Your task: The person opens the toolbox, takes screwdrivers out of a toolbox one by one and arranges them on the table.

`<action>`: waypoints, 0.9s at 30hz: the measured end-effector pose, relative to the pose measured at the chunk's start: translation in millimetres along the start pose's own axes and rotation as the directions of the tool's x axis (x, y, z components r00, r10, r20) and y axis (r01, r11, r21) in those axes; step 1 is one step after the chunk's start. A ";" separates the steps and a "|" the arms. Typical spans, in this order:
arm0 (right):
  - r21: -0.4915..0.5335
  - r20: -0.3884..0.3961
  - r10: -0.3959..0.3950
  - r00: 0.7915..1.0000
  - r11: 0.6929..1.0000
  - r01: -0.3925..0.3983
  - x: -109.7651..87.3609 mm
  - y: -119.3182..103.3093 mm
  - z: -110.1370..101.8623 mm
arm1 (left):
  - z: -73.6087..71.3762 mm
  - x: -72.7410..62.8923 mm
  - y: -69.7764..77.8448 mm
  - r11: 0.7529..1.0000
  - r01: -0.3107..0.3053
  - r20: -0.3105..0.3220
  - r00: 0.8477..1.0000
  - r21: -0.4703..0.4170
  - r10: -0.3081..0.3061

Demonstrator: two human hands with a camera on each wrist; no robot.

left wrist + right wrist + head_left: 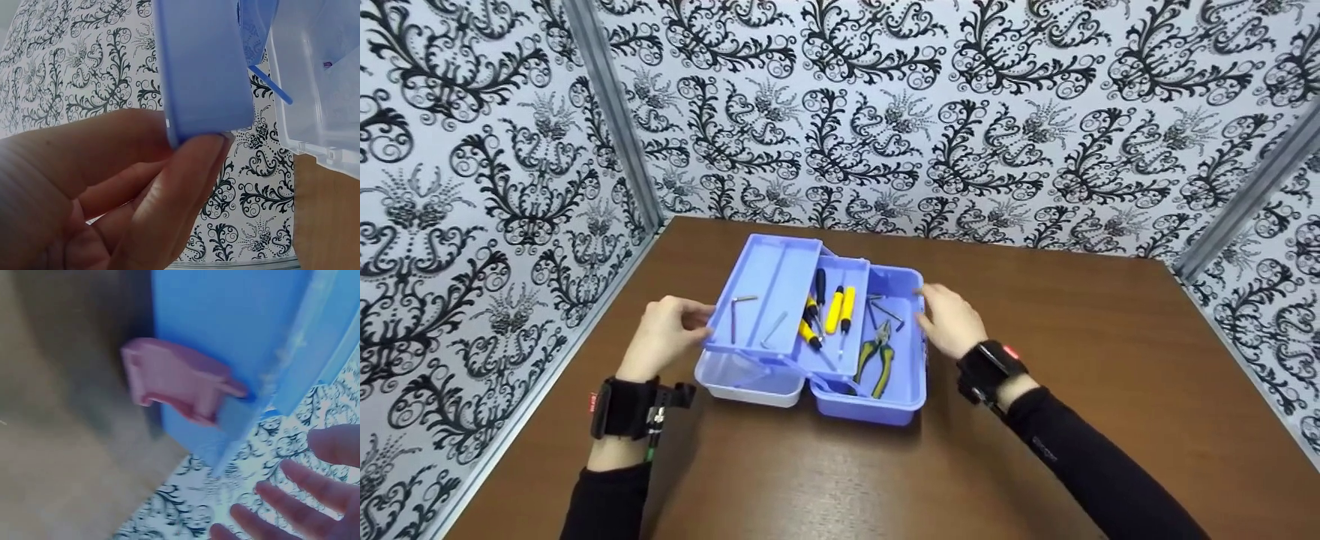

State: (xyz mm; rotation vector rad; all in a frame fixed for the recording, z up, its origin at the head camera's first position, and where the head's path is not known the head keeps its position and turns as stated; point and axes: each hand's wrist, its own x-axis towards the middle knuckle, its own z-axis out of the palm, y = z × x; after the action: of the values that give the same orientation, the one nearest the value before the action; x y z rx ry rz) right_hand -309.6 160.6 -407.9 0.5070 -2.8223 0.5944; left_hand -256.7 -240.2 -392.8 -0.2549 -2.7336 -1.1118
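Note:
A blue-purple toolbox (870,412) stands unfolded on the table, its trays stepped out to the left. My left hand (666,334) pinches the outer edge of the upper tray (765,274), thumb and fingers on either side in the left wrist view. Two hex keys lie in that tray, one of them a dark hex key (733,322). The middle tray holds several screwdrivers, including a yellow-handled screwdriver (847,307). Pliers (883,371) and more hex keys (889,311) lie in the bottom bin. My right hand (952,321) is beside the bin's right wall, fingers spread.
Under the upper tray sits the toolbox's translucent lid (750,394), folded out to the left. A pink latch (174,379) hangs on the box's right side. Patterned walls (885,112) border the brown table (1072,360) at the back and sides.

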 end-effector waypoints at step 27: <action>-0.550 0.188 -0.705 0.684 0.501 0.668 43.4 -71.2 28.2 | 0.5 -0.3 4.0 1.000 -0.005 0.002 1.000 -0.008 0.005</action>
State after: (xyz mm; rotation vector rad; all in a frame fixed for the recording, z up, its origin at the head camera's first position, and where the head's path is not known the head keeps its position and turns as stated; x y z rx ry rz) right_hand -326.7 75.0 -396.4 1.3335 -2.2272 -0.4160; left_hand -255.6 -237.0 -390.6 -0.2633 -2.7299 -1.1214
